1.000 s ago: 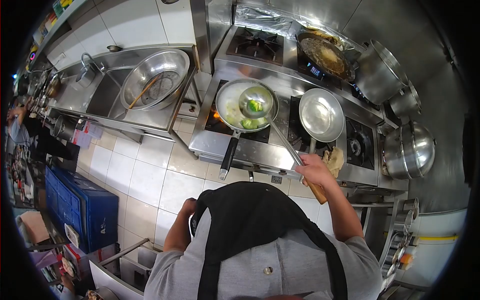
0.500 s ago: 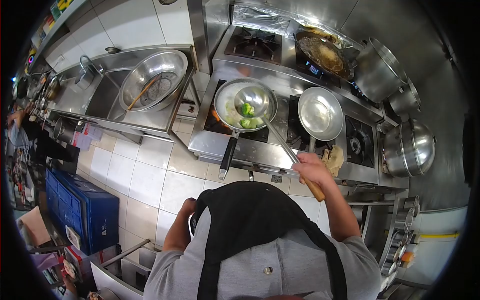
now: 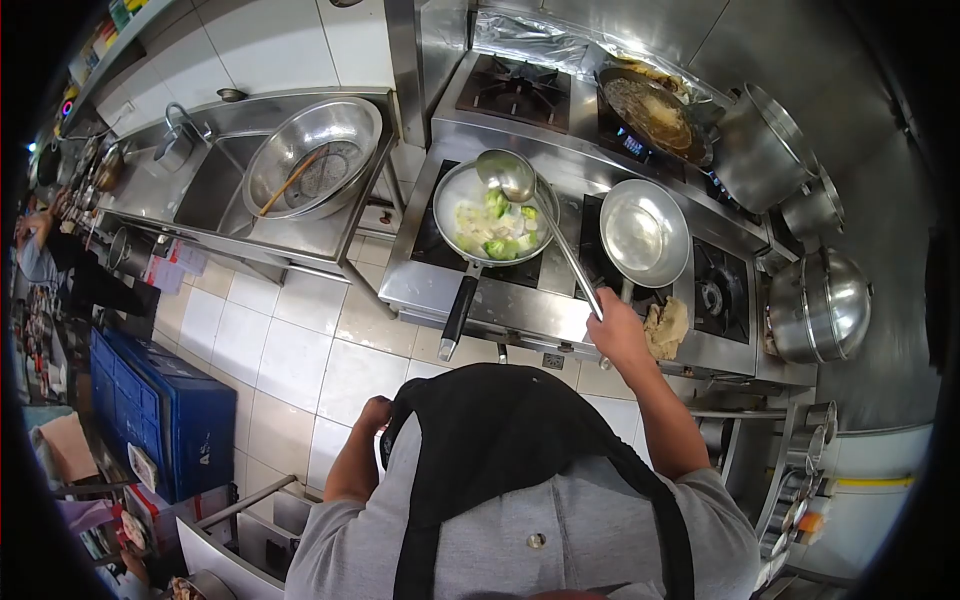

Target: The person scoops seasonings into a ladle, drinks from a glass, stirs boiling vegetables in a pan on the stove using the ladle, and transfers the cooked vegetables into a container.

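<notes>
My right hand (image 3: pixel 620 332) grips the handle of a long metal ladle (image 3: pixel 568 240). The ladle's round bowl is over the far rim of a frying pan on the front left burner. Pale liquid, green broccoli (image 3: pixel 497 204) and pale pieces are in the pan (image 3: pixel 443 240), whose black handle (image 3: pixel 459 315) points toward me with no hand on it. Beside my apron (image 3: pixel 500 420), my left hand (image 3: pixel 376 413) is low and curled; the apron partly covers it, so what it holds, if anything, is hidden.
A second pan (image 3: pixel 645 232) sits right of the first, with a crumpled cloth (image 3: pixel 667 328) near its handle. Behind stands a dark wok (image 3: pixel 655 105) of bubbling oil, beside a tall pot (image 3: pixel 765 145). Left are a sink counter with a large bowl (image 3: pixel 313 158) and a blue crate (image 3: pixel 165 420).
The ladle bowl has moved up and slightly right, toward the pan's far rim, uncovering more broccoli. My right hand has shifted slightly, and the handle's lower end is now hidden.
</notes>
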Demonstrator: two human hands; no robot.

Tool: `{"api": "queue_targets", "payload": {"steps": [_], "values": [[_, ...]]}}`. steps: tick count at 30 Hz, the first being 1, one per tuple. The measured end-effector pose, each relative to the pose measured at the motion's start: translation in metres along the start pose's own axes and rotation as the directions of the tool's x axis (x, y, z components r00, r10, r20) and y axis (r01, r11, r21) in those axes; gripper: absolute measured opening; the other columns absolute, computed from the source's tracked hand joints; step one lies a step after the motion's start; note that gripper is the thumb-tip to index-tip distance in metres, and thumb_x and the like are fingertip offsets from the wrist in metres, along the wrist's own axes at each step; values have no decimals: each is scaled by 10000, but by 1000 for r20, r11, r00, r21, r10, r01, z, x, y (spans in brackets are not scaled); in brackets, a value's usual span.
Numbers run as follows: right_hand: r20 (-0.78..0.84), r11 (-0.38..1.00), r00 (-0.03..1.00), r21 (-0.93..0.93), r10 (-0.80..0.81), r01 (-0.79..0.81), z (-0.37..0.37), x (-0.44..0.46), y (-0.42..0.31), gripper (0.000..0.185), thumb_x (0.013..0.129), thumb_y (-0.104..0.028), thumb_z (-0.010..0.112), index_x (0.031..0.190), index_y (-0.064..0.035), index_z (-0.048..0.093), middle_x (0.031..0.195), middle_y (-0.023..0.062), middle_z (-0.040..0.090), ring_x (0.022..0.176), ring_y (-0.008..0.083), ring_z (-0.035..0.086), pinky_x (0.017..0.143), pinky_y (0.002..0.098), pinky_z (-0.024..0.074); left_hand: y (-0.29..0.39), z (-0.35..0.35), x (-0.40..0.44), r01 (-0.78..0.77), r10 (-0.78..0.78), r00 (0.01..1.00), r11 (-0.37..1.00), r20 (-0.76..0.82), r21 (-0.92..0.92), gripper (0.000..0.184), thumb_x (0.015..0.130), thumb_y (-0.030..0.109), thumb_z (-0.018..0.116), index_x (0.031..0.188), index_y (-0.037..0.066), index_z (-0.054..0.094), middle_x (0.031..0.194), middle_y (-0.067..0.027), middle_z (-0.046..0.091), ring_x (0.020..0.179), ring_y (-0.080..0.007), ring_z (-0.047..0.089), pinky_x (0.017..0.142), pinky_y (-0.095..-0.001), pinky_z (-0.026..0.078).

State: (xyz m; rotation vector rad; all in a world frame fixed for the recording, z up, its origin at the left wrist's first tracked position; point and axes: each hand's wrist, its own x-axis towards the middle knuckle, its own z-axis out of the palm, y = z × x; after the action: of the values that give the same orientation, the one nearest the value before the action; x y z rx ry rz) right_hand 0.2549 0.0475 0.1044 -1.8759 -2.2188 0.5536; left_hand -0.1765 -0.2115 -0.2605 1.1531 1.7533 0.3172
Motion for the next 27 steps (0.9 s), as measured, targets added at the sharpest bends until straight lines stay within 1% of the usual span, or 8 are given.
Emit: {"api": "queue_targets", "payload": {"steps": [3,5,6,12,14,18,21,27], "values": [[-44,996,998,-76,-52,49,9,15,14,305,817,-101,584,1097,2,520,923,258,657,842,461,641,767,539,501,8,-1,-1,-85,57,994,947,96,310,319,898,222,509,1026,7,707,1066,-210,667,897,-317,685,743,-384,602],[-43,991,997,-124,-61,55,13,27,19,300,826,-93,570,1107,-5,511,923,252,660,839,458,646,762,542,507,52,-16,-20,287,-282,957,955,74,-73,321,896,218,509,1020,-3,705,1066,-217,667,923,-321,680,765,-388,595],[-42,983,996,-171,-72,64,16,33,21,295,836,-84,557,1116,-12,501,923,246,662,837,455,650,758,546,512,55,-18,-22,286,-281,957,955,73,-72,321,896,218,509,1020,-3,705,1066,-217,667,923,-321,680,765,-388,595],[-21,973,999,-226,-40,35,21,46,22,271,848,-81,541,1105,-10,493,935,236,673,853,446,662,757,548,523,4,-1,0,-115,110,993,988,51,103,343,914,226,497,1023,-37,688,1058,-214,669,903,-313,688,760,-387,590],[-12,972,1000,-233,-24,21,21,50,22,272,848,-78,540,1107,-8,491,943,239,674,857,445,663,762,541,527,52,-14,-27,187,-185,982,978,33,-92,345,922,247,500,1039,-13,694,1091,-223,668,929,-333,681,815,-402,565],[55,977,998,-214,-7,19,24,53,22,277,840,-80,560,1094,6,491,941,261,670,869,444,662,779,528,531,-1,14,9,218,-219,975,976,47,18,339,923,252,501,1039,2,698,1096,-227,667,943,-331,680,843,-395,554],[99,1000,995,5,-12,12,33,59,21,203,805,-95,594,947,45,556,852,265,650,794,405,675,698,470,544,-25,23,19,-72,66,997,939,30,335,342,920,260,513,1033,-8,694,1070,-212,676,896,-292,693,830,-375,564],[455,759,884,537,107,-368,7,55,3,174,797,-101,630,796,56,554,688,112,530,563,221,599,471,352,486,51,-6,-20,257,-259,966,948,18,-189,353,931,252,500,1039,-27,687,1080,-211,673,904,-297,694,824,-366,570]]}}
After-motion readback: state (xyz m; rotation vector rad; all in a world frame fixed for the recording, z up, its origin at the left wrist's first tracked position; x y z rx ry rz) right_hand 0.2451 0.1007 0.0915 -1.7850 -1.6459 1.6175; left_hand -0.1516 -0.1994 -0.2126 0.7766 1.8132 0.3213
